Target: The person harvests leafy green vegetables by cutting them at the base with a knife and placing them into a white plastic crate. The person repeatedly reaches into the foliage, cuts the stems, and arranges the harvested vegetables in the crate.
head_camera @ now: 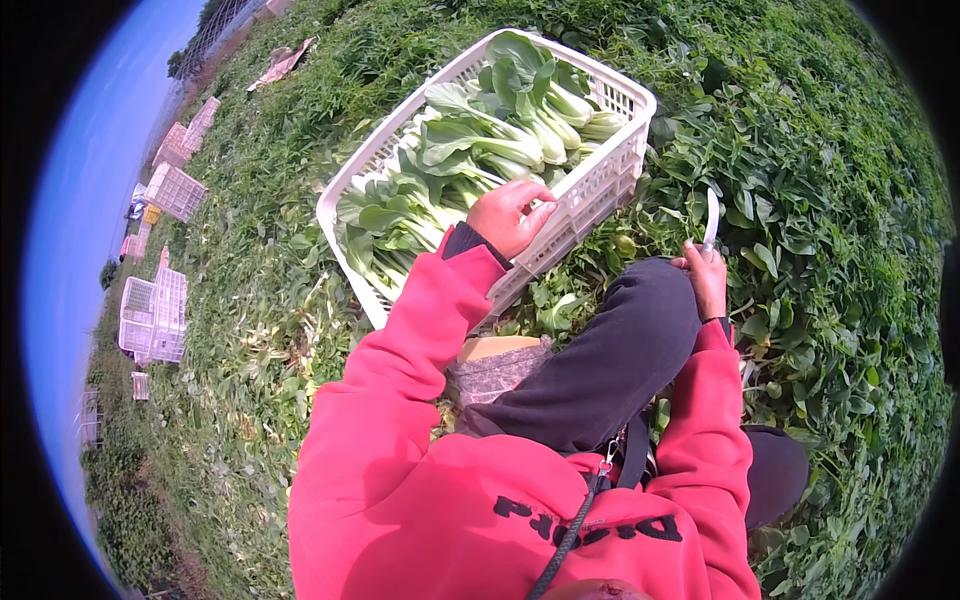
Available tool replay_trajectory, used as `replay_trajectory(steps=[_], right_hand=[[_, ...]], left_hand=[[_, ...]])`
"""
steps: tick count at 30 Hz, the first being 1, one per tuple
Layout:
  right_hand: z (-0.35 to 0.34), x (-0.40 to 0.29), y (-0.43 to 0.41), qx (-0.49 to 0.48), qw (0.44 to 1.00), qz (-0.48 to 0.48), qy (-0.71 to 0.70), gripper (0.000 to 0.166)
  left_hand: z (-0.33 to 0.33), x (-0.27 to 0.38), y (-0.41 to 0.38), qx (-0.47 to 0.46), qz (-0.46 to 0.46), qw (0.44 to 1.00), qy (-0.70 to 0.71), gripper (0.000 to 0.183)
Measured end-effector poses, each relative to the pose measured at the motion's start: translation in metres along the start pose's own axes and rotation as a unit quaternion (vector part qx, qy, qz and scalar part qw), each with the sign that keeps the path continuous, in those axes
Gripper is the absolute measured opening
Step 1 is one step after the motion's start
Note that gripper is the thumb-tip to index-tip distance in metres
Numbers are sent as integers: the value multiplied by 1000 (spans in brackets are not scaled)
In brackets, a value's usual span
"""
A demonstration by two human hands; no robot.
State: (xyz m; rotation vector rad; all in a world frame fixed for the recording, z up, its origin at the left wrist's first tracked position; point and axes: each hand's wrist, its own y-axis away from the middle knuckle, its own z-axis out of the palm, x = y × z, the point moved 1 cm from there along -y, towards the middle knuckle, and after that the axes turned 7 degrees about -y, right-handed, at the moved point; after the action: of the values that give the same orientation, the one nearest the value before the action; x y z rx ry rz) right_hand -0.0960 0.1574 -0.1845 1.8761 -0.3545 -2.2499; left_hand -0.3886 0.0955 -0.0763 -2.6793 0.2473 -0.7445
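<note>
Before me stands a white plastic crate (600, 161) holding many heads of bok choy (517, 142), their pale stems and green leaves lying in rows. My left hand (512, 216) hovers over the crate's near long rim, close to the vegetables. Its fingers are loosely curled, with a small gap at the thumb, and nothing shows in them. Beside my raised knee, my right hand (705, 279) grips a knife (712, 217) with a short, slightly curved blade that points away from me. Most of the knife's handle is hidden in the fingers.
Dense leafy green plants (847, 225) cover the ground to the right. Cut leaves and yellowed scraps (285, 337) lie left of the crate. Several more crates (154, 315) stand far left, and a crumpled brown sheet (281, 64) lies beyond. My dark-trousered knee (645, 315) rises between my hands.
</note>
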Motion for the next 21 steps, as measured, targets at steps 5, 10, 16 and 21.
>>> replay_trajectory(steps=[5, 10, 16, 21], right_hand=[[-3, 10, -4, 4, 1000, -2, -7, 24], [-6, 13, -3, 12, 1000, -2, -12, 26], [-6, 8, -3, 4, 1000, 15, 11, 26], [-4, 6, -4, 1, 1000, 9, 4, 27]], left_hand=[[28, -86, -63, 18, -41, 979, -200, 35], [38, -94, -66, -57, -78, 949, -302, 59], [37, -88, -55, -116, -103, 931, -329, 54], [34, -90, -47, -83, -63, 932, -347, 49]])
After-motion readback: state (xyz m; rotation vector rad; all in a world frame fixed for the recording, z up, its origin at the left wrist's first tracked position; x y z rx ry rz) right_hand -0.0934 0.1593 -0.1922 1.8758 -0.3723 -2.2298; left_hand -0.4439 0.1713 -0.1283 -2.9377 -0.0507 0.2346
